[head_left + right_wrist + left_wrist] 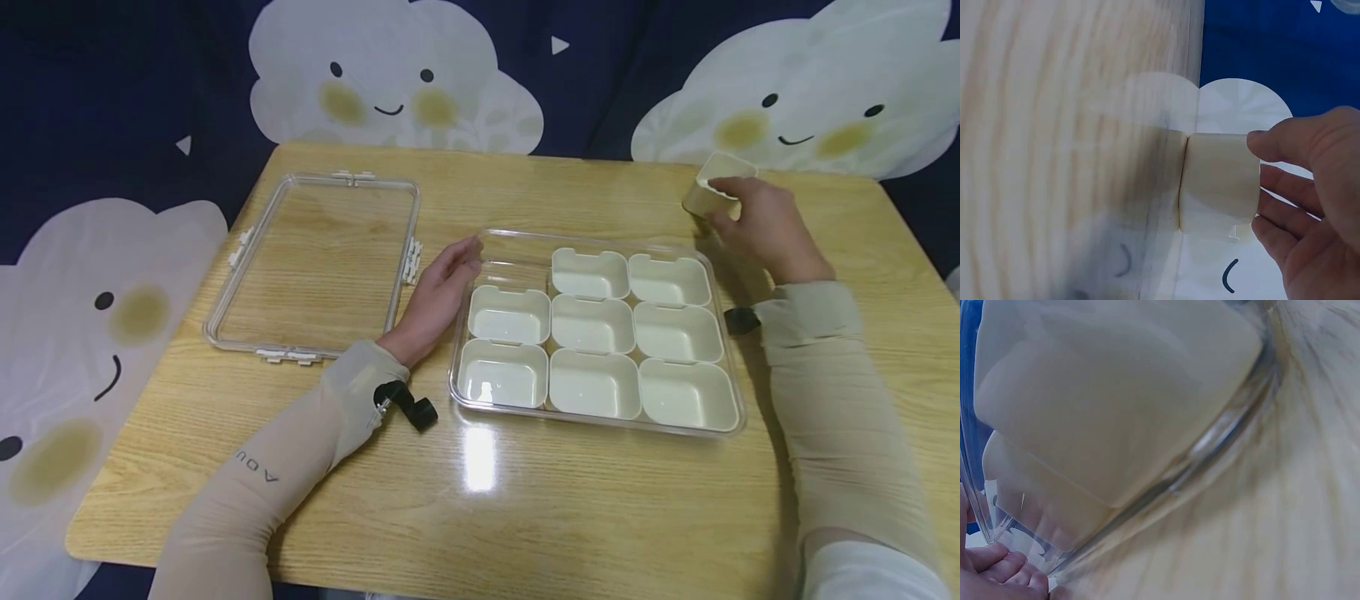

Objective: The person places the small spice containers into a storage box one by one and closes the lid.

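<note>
Two sleeves (277,458) flank eight cups (592,325), right fingers (1288,187) gripping another (702,200), left fingers (456,252) loose against one tray (517,271).

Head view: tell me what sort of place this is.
Probably a home or small indoor workspace, though the rest of the room is out of view: a wood-grain table, a dark blue cloud-print cloth beyond it, and a clear box holding cream cups.
</note>
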The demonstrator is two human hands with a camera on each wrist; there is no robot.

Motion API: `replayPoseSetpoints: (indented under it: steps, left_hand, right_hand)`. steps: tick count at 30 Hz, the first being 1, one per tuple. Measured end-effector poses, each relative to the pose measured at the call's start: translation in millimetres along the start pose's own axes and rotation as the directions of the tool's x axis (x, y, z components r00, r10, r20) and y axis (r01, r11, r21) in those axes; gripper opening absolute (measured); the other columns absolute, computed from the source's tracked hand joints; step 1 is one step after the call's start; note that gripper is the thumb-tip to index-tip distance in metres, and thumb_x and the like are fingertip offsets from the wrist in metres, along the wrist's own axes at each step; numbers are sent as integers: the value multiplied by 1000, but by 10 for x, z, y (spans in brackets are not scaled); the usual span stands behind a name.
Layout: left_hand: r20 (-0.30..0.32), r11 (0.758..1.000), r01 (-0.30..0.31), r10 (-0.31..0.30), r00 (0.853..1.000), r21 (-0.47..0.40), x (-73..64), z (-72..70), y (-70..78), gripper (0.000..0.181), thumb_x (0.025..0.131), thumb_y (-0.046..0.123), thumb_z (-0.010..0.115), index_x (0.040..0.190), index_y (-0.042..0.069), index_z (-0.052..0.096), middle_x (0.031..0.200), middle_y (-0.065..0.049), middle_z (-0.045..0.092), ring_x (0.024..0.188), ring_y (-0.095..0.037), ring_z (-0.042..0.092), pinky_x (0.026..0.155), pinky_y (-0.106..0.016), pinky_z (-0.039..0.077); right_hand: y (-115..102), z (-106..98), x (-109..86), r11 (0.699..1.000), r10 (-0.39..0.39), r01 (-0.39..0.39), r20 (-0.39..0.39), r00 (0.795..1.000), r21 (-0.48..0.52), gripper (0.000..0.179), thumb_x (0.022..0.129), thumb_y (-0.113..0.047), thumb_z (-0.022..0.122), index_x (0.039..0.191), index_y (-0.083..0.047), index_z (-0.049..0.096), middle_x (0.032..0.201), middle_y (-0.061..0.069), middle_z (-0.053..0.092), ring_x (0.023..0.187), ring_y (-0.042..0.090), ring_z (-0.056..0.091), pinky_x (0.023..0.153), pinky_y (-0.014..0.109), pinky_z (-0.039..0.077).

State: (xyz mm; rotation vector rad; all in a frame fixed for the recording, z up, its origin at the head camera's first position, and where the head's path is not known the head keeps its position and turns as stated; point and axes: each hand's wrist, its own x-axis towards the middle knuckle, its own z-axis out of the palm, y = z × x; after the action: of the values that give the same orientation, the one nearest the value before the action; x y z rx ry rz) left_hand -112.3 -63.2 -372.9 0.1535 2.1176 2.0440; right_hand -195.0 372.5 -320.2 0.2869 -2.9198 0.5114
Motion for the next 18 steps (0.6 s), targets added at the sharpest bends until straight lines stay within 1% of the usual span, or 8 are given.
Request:
replayPoseSetpoints:
  steps: [3,5,9,13,16,18]
  left_hand:
    - [1,1000,1,-1,1000,2,2,1,-3,53,108,28,49,158,14,40,166,-3,42,153,-20,41,131,-34,32]
    - [-1,1000,2,-2,1000,4,2,1,-3,53,108,28,49,158,14,40,166,-3,42,154,-20,41,131,-34,32]
    - [-5,1000,4,-4,1000,13,-4,3,3,53,107,29,50,158,15,40,165,-2,43,153,-20,41,130,-34,33]
    - [-2,1000,1,-1,1000,16,-10,5,8,53,108,29,50,158,15,40,165,-2,43,153,-19,41,130,-34,33]
    - [-1,1000,-3,3,1000,16,-14,6,10,53,108,29,50,158,15,40,165,-2,43,153,-19,41,130,-34,33]
    - [-1,1000,-6,6,1000,16,-15,8,12,53,108,28,49,158,14,40,165,-3,43,153,-19,41,130,-33,33]
  right_hand:
    - [9,-1,-4,1000,-1,1,6,1000,-9,45,96,-11,57,139,4,60,137,36,60,125,55,55,106,66,43]
    - [9,-8,-9,1000,13,-13,13,1000,-8,46,96,-12,57,139,5,59,136,38,60,124,56,55,106,68,42]
    - [13,-24,-25,999,47,-47,29,998,-8,47,97,-15,57,139,6,58,132,39,61,119,57,56,101,68,43]
    - [19,-34,-38,998,62,-62,43,997,-3,46,97,-17,57,137,6,60,131,37,62,119,55,56,102,67,43]
    - [16,-37,-47,998,55,-55,41,998,7,45,99,-24,57,133,6,63,130,35,64,119,53,57,101,65,44]
    - [14,-40,-55,998,55,-55,42,998,6,47,101,-32,57,128,6,66,126,34,67,113,51,59,93,61,47]
